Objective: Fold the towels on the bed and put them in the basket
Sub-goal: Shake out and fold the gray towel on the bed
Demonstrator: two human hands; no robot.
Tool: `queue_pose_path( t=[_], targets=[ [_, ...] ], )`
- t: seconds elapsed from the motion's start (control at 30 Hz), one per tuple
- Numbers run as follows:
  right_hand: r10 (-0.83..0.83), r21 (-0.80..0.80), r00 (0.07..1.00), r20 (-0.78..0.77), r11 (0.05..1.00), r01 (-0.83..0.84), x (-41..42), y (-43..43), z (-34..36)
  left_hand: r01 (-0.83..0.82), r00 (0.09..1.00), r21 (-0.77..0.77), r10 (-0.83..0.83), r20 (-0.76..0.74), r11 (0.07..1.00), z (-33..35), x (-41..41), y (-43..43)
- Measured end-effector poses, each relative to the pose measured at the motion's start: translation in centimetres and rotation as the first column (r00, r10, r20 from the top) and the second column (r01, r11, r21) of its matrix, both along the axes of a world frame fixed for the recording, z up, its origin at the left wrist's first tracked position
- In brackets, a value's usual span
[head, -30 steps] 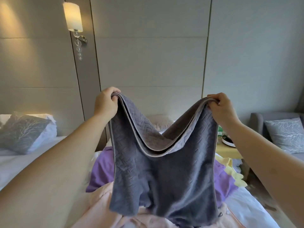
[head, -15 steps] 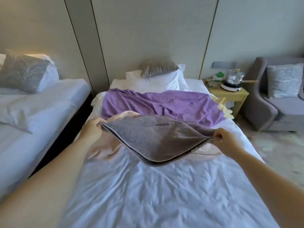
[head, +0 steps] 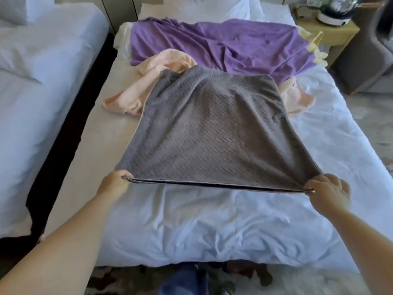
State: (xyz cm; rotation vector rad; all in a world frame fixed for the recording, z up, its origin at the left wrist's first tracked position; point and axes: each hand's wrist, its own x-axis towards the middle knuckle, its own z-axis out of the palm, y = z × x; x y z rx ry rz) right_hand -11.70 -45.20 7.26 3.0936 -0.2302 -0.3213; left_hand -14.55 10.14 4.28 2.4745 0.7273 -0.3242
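Head view, starting nearest to us: our two forearms reach out over the foot of the bed (head: 191, 220), whose white sheet is creased. Our left grip (head: 116, 183) is curled around the near left corner of the grey towel (head: 208, 133). Our right grip (head: 325, 192) pinches the near right corner between thumb and forefinger; its other fingers are blurred, so we cannot tell how they lie. Between the two corners the near edge runs taut and lifted off the sheet. It shows two layers, so we judge the towel already doubled once. From that edge the cloth slopes away and down, its far end lying over the peach towel (head: 148, 81), which sits crumpled mid-bed. Beyond that a purple cloth (head: 223, 43), perhaps another towel, is spread loosely across the bed below the pillows (head: 223, 7). A pale yellow cloth (head: 314, 43) lies at its right end by the bedside table (head: 331, 33).

We judge the grey towel light, soft and limp, with a raised herringbone texture that should give fingers good purchase rather than slip. It will sag wherever it is unsupported, so the corners and hemmed edges are the places to hold. Both layers need to be caught together or the fold will slide apart. Nothing about it looks fragile.

We see no basket in this view. We can read no brand, label or writing on any towel or elsewhere.
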Motion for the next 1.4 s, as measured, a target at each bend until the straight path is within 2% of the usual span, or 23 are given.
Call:
queue_pose_path(
  t=[0.27, 0.4, 0.5, 0.57, 0.63, 0.7, 0.77, 0.8, 0.83, 0.93, 1.0, 1.13, 1.27, 1.4],
  targets=[
    [-0.071, 0.009, 0.995, -0.077, 0.997, 0.072, -8.8, -4.4, -5.2, -0.084, 0.986, 0.061, 0.092, -0.138, 0.995, -5.8, -10.6, -2.3],
    [-0.078, 0.031, 0.995, -0.060, 0.996, 0.080, -11.6, -5.6, -7.4, -0.096, 0.974, 0.179, 0.129, -0.186, 0.979, -7.6, -14.0, -3.6],
    [-0.091, 0.107, 0.995, -0.042, 0.990, 0.095, -12.5, -5.8, -8.9, -0.093, 0.971, 0.288, 0.151, -0.183, 0.953, -7.9, -15.0, -4.9],
    [-0.095, 0.245, 0.993, -0.063, 0.963, 0.108, -12.1, -5.9, -9.7, -0.072, 0.962, 0.365, 0.161, -0.219, 0.928, -7.6, -14.7, -6.4],
    [-0.221, 0.463, 0.974, -0.051, 0.859, 0.219, -11.4, -5.8, -10.3, -0.092, 0.957, 0.394, 0.190, -0.218, 0.914, -7.2, -14.1, -8.3],
    [-0.473, 0.624, 0.879, -0.063, 0.669, 0.405, -10.6, -5.9, -10.7, -0.111, 0.979, 0.363, 0.164, -0.120, 0.925, -7.0, -12.9, -10.4],
    [-0.647, 0.729, 0.746, -0.154, 0.435, 0.528, -9.6, -5.9, -11.3, -0.034, 0.999, 0.300, 0.039, -0.011, 0.953, -7.0, -11.2, -13.2],
    [-0.687, 0.756, 0.698, -0.199, 0.345, 0.556, -9.1, -6.1, -11.7, 0.039, 0.999, 0.269, -0.047, 0.023, 0.962, -7.1, -10.1, -14.8],
    [-0.708, 0.760, 0.672, -0.218, 0.309, 0.571, -8.8, -6.4, -12.0, 0.127, 0.989, 0.247, -0.141, 0.041, 0.961, -7.3, -9.0, -16.6],
    [-0.738, 0.702, 0.656, -0.158, 0.384, 0.600, -9.2, -8.2, -13.1, 0.377, 0.921, 0.202, -0.388, 0.017, 0.904, -8.2, -6.1, -21.5],
    [-0.735, 0.660, 0.659, -0.157, 0.418, 0.624, -10.4, -9.5, -13.9, 0.464, 0.885, 0.170, -0.460, -0.068, 0.869, -8.9, -4.8, -23.6],
    [-0.674, 0.603, 0.712, -0.198, 0.489, 0.631, -9.9, -9.8, -14.0, 0.455, 0.885, 0.149, -0.428, -0.181, 0.878, -8.9, -2.6, -25.1],
    [-0.632, 0.605, 0.768, -0.103, 0.573, 0.552, -5.1, -8.5, -12.2, 0.440, 0.898, 0.122, -0.431, -0.090, 0.890, -7.8, 1.7, -25.8],
    [-0.549, 0.590, 0.830, -0.095, 0.641, 0.491, 0.2, -6.3, -11.5, 0.495, 0.869, 0.058, -0.494, -0.034, 0.867, -7.9, 7.0, -26.8]
  ],
)
